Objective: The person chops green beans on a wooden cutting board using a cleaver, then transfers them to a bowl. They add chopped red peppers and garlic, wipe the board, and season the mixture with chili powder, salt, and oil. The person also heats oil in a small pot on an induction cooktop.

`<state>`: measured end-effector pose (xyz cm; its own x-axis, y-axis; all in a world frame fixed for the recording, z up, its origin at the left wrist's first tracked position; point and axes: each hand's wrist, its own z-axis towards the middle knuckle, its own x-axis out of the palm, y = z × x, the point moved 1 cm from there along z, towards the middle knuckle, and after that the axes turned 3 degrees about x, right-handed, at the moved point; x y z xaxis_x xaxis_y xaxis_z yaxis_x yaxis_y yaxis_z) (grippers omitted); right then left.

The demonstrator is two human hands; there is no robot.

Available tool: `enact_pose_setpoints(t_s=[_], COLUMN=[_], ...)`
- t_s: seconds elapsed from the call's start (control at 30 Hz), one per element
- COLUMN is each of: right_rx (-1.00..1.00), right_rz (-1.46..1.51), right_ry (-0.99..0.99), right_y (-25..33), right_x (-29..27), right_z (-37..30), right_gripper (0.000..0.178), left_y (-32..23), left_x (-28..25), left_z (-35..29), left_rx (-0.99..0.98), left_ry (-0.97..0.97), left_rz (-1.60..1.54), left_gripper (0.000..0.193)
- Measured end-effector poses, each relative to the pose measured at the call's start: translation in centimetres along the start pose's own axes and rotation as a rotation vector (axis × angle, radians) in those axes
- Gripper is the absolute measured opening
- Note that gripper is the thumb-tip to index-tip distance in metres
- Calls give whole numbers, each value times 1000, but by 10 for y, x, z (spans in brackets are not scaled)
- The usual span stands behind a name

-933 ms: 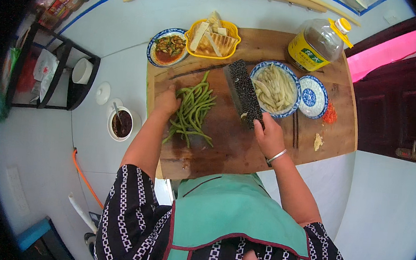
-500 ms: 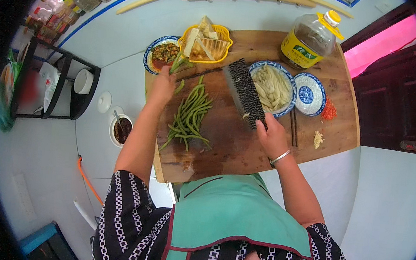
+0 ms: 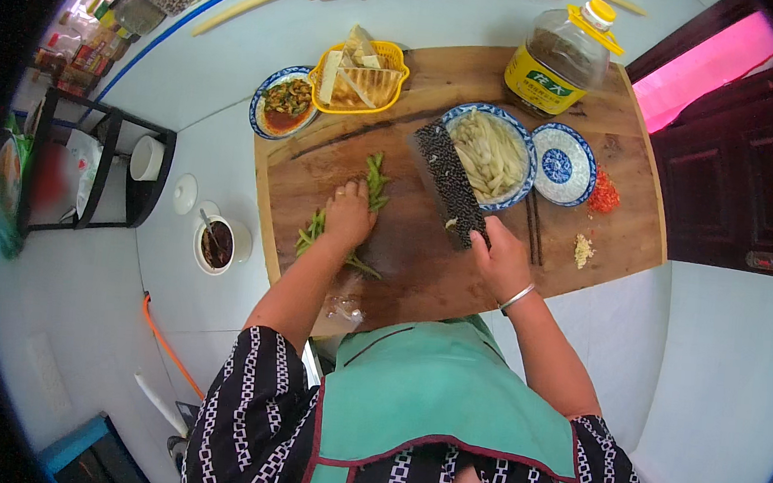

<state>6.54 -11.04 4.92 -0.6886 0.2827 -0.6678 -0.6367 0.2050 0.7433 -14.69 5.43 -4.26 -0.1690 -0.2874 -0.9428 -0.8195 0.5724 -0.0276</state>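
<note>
My left hand (image 3: 350,211) lies over a bunch of green beans (image 3: 376,184) on the wooden board, its fingers curved around them. Bean ends stick out beyond the fingers and beside the wrist; the middle of the bunch is hidden. In my right hand (image 3: 500,258) is the handle of a cleaver (image 3: 453,183) with a dark, patterned blade. The blade slants up and left, in front of the near-left rim of a blue-and-white bowl (image 3: 525,191) of pale strips. Small pale bits cling to the blade.
On the wooden board (image 3: 420,280) stand a yellow basket (image 3: 402,84) of tofu-like pieces, a sauce plate (image 3: 259,109), an oil jug (image 3: 555,64) and an empty patterned plate (image 3: 579,189). Chopped red pepper (image 3: 604,193), minced garlic (image 3: 584,250) and chopsticks (image 3: 534,230) lie right. A sauce jar (image 3: 239,241) stands left.
My left hand has come from the board's far left edge down onto the bean pile; the beans it held there are no longer beside the basket. The cleaver stays in my right hand.
</note>
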Motion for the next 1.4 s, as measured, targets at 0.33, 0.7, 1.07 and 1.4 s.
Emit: enact_pose_setpoints(t_s=[0.33, 0.7, 1.07, 1.4], right_rx=[-154, -159, 22, -10], right_rz=[-288, -610, -485, -520], right_ry=[102, 176, 192, 231], right_y=[-12, 2, -36, 31], right_x=[0, 44, 76, 50], right_z=[-26, -20, -25, -32], right_gripper=[12, 17, 15, 12], left_y=[-63, -47, -44, -21], left_x=[13, -2, 17, 9], left_z=[-50, -40, -44, -50], left_rx=[210, 342, 306, 318], left_ry=[-231, -169, -157, -88], left_rz=[-193, -332, -291, -256], left_gripper=[69, 58, 67, 74])
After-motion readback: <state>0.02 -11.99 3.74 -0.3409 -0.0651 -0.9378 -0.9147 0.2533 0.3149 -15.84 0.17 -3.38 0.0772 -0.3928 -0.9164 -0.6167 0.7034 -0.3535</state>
